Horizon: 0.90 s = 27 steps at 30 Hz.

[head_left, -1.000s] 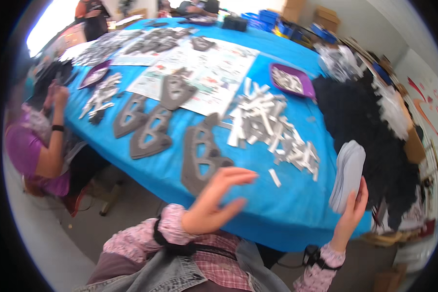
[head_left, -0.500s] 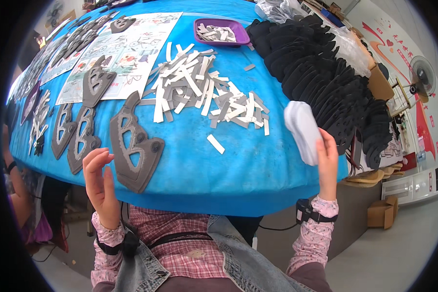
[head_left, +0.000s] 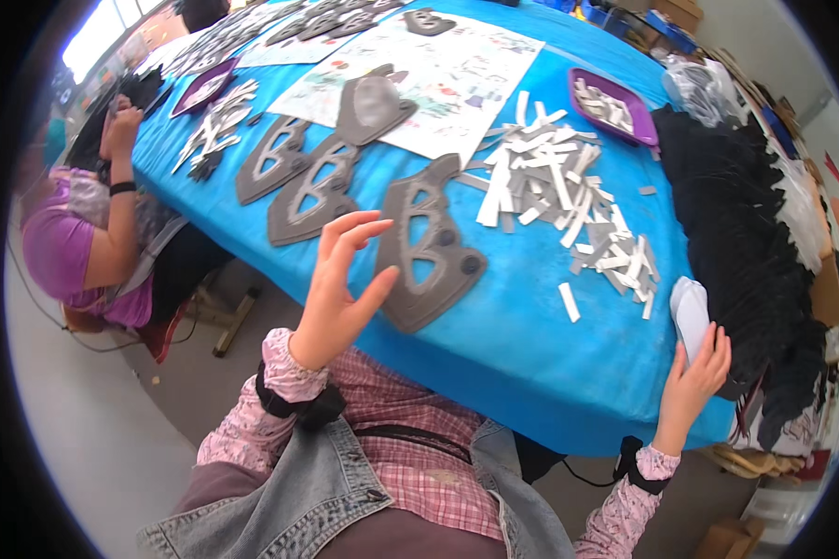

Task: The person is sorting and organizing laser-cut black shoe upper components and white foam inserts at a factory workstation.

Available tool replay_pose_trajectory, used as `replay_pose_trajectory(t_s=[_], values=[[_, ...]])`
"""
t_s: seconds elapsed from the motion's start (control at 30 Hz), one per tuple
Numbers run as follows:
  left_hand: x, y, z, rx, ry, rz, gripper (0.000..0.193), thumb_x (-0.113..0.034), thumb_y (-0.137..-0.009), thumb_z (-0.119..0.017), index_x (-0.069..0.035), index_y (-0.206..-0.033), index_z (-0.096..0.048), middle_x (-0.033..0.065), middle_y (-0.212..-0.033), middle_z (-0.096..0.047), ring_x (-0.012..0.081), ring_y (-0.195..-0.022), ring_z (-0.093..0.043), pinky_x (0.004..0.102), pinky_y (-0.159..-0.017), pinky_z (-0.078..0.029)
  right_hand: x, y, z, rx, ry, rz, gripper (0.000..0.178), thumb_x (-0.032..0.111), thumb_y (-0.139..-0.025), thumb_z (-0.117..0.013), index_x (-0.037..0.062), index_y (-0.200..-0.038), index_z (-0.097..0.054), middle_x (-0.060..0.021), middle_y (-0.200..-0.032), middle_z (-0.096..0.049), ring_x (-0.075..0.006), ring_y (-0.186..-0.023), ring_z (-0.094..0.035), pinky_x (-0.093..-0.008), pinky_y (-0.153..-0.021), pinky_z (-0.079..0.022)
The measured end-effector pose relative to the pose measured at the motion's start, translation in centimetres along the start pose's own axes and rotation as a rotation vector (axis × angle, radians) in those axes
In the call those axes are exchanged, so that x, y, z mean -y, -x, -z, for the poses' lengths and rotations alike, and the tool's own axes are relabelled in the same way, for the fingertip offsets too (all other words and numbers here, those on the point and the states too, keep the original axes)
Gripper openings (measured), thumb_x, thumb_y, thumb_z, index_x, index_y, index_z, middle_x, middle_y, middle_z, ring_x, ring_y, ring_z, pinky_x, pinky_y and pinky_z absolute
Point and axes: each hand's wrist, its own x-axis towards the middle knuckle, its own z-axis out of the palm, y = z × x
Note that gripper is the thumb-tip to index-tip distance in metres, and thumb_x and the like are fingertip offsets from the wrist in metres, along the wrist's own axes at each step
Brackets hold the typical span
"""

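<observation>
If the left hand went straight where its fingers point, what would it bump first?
Probably the grey cut-out piece beside the left hand, though the depth is unclear.

1 downward head-worn fisheye view

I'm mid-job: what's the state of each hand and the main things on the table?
Left hand: empty, fingers apart
Right hand: fingers on the pale pads
Pale pads: held or resting, unclear
Near grey piece: flat, openings uncovered
Grey piece at paper's edge: pale oval over its middle
Right purple tray: holding strips
Strip heap: loose, jumbled
Black pieces: piled, overlapping
</observation>
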Motion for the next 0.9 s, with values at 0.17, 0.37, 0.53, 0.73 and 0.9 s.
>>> replay_pose_trajectory(t_s=[0.17, 0.37, 0.53, 0.73, 0.9], values=[[0.3, 0.9, 0.7, 0.172, -0.039, -0.009, 0.07, -0.02, -0.072, -0.075, -0.007, -0.132, -0.042, 0.013, -0.136, -0.036, 0.0287, -0.124, -0.037, 0.0389, -0.101, -0.034, 1.1, 0.6, 0.3, -0.096, -0.009, 0.001, 0.053, 0.023, -0.089, -0.057, 0.0051, -0.136, -0.039, -0.0129, -0.14, -0.037, -0.0301, -0.131, -0.031, -0.0438, -0.103, -0.029], [-0.8, 1.8, 0.2, 0.3, -0.237, -0.036, 0.093, -0.029, -0.061, -0.083, -0.008, -0.138, -0.034, 0.0151, -0.136, -0.033, 0.034, -0.124, -0.035, 0.043, -0.103, -0.032, 5.1, 0.4, 2.6, -0.223, -0.281, 0.046, 0.052, 0.017, -0.086, -0.061, 0.0039, -0.132, -0.042, -0.0133, -0.135, -0.043, -0.0305, -0.124, -0.039, -0.0415, -0.101, -0.032], [-1.2, 1.7, 0.2, 0.264, -0.355, -0.006, 0.086, -0.027, -0.064, -0.08, -0.006, -0.136, -0.038, 0.0157, -0.122, -0.045, 0.0336, -0.112, -0.045, 0.04, -0.095, -0.038, 10.7, 0.5, 2.7, 0.057, -0.773, 0.081, 0.041, 0.01, -0.08, -0.068, 0.0031, -0.117, -0.054, -0.0126, -0.107, -0.056, -0.0277, -0.096, -0.055, -0.0359, -0.08, -0.045], [0.0, 1.6, 1.3, 0.218, -0.264, -0.015, 0.057, -0.014, -0.079, -0.066, -0.005, -0.13, -0.045, 0.0148, -0.112, -0.056, 0.0331, -0.099, -0.057, 0.0366, -0.085, -0.046, 13.7, -1.2, 0.8, 0.062, -0.63, 0.242, 0.026, 0.006, -0.08, -0.065, 0.0035, -0.106, -0.061, -0.0102, -0.09, -0.056, -0.0265, -0.079, -0.054, -0.0358, -0.07, -0.046], [2.5, 2.0, 0.6, 0.065, -0.191, -0.064, 0.035, -0.006, -0.087, -0.058, 0.001, -0.121, -0.052, 0.0151, -0.107, -0.06, 0.0307, -0.091, -0.062, 0.0341, -0.08, -0.05, 13.6, -1.0, -0.3, -0.048, -0.61, 0.202, 0.022, 0.002, -0.084, -0.06, 0.0031, -0.105, -0.061, -0.0102, -0.087, -0.056, -0.0251, -0.077, -0.055, -0.0347, -0.068, -0.046]])
